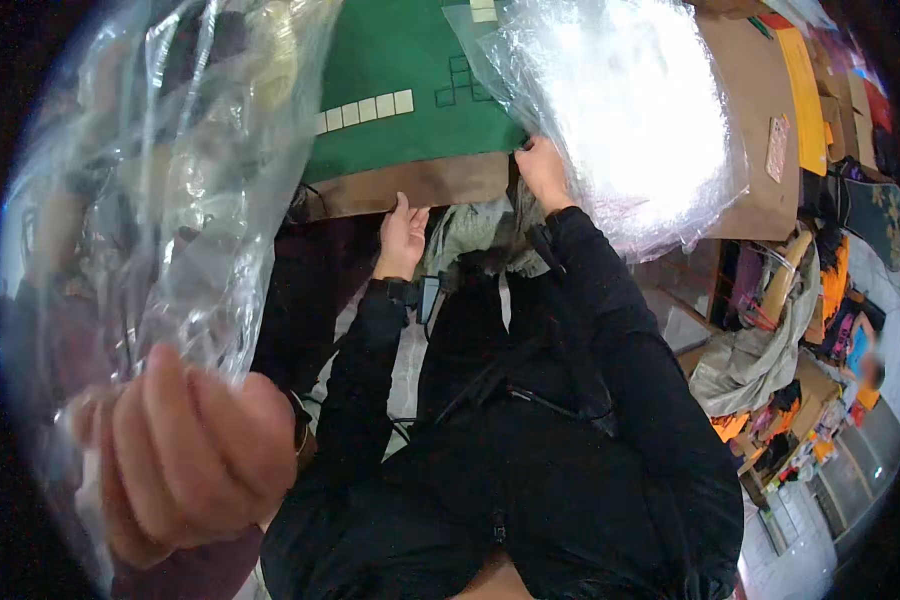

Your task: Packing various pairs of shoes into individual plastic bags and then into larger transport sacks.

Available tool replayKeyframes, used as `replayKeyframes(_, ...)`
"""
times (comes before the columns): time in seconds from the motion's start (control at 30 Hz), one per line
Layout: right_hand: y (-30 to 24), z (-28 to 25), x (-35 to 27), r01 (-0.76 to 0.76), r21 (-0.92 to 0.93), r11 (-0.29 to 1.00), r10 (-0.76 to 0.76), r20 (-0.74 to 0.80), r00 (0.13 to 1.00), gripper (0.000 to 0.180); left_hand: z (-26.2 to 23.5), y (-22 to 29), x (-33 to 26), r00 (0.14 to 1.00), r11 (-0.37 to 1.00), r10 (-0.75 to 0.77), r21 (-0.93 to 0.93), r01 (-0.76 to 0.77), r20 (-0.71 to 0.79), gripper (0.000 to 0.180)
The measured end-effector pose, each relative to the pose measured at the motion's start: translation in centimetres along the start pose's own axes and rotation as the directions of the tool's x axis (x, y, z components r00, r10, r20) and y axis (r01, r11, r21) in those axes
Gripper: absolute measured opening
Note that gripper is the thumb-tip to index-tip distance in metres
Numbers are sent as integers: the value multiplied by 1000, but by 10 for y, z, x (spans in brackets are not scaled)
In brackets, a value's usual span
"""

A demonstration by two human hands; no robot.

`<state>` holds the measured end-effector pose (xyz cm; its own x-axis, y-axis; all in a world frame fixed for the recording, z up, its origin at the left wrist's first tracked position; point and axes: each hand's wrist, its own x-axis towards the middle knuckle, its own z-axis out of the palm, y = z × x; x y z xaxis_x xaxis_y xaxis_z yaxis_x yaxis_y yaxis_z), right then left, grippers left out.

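My left hand (402,235) rests flat against the near edge of a brown board (420,185), fingers apart and holding nothing. To its right, my right hand (542,170) is closed on the lower corner of a large clear plastic bag (620,120) that spreads over the table. A green mat (390,60) with pale squares lies on the brown board beyond both hands. Grey fabric (470,230) hangs between my black-sleeved forearms.
Another person's hand (180,460), very near the camera at lower left, grips a second crumpled clear plastic bag (170,180) that covers the left side. Brown cardboard sheets (760,90) and orange sheets lie at right. Shelves with mixed cloth and goods (770,340) stand below them.
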<state>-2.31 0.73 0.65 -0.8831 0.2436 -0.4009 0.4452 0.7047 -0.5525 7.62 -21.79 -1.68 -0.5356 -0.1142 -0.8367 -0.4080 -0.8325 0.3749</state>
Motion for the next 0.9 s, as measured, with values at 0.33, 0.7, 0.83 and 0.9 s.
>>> replayKeyframes(0.33,22,-5,-15,165,44,985,-158,-118,980,29,-18,-36,-11,978,227,-49,956,-187,203,99)
replayKeyframes(0.7,131,30,-151,952,-298,68,-781,578,237,36,-35,7,-3,884,-184,304,933,-311,355,35)
replayKeyframes(0.83,147,46,-148,650,-760,9,-287,621,729,44,-53,34,-36,755,-579,346,760,-295,557,39)
replayKeyframes(0.9,119,29,-158,791,-596,141,-95,787,610,37,-93,53,-47,737,-578,459,797,-176,496,46)
